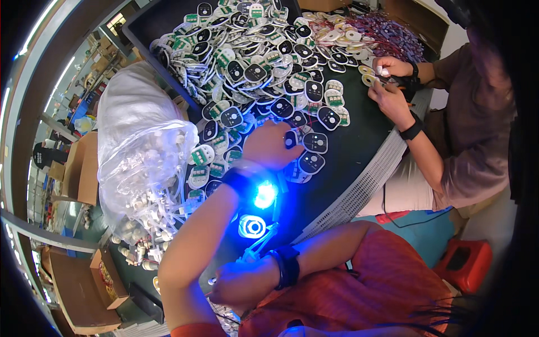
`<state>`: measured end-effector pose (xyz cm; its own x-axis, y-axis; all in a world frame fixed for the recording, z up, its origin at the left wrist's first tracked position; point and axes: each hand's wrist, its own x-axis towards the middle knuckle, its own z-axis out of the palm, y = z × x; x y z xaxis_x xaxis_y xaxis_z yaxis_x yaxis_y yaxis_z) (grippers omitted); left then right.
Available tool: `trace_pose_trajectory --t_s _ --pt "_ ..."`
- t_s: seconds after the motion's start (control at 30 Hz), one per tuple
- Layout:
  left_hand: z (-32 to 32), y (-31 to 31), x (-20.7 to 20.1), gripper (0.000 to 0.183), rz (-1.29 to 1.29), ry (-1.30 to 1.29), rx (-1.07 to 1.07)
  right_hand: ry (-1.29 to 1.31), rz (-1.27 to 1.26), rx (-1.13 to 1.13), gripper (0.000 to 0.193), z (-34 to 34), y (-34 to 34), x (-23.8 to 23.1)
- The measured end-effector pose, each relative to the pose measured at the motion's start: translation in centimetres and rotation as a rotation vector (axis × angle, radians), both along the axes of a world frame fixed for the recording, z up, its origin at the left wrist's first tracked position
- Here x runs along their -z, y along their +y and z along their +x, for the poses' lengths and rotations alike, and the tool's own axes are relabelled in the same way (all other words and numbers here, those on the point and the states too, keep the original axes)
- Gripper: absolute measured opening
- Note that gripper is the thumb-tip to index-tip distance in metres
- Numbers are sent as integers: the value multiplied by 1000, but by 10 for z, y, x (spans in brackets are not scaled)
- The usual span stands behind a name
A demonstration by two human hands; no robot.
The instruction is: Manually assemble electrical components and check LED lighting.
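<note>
A small black-faced panel [290,139] with a pale rim and rounded corners is held tilted between the thumb and fingers of the left hand [272,145]. Just beside it, a like panel with a rounded outline [315,142] lies flat on the dark bench [352,147], black side up, small round marks on its face. Nearer the body, a ringed round piece [251,226] glows blue, its finer detail lost in glare.

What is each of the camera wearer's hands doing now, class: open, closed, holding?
Left hand: curled at a black-faced panel; whether it grips it cannot be told.
Right hand: blurred, fingers hidden; open or closed cannot be told.
</note>
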<state>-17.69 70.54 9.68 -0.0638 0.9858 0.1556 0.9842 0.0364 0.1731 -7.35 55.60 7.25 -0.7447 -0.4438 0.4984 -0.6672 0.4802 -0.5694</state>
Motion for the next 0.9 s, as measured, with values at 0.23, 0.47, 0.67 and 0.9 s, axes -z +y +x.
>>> trace_pose_trajectory --t_s 0.23,0.47,0.67,0.9 --pt "-73 -128 -44 53 48 -1881 -153 51 30 -67 19 -3 -1 11" --pt "-50 -261 -55 35 393 -1817 -364 36 -190 -20 10 -2 7 -6" --pt "-11 -328 -28 26 532 -1619 -597 -183 -531 202 7 -17 18 -23" --pt "18 -327 6 26 694 -1686 -588 -254 -489 243 7 -25 16 -21"
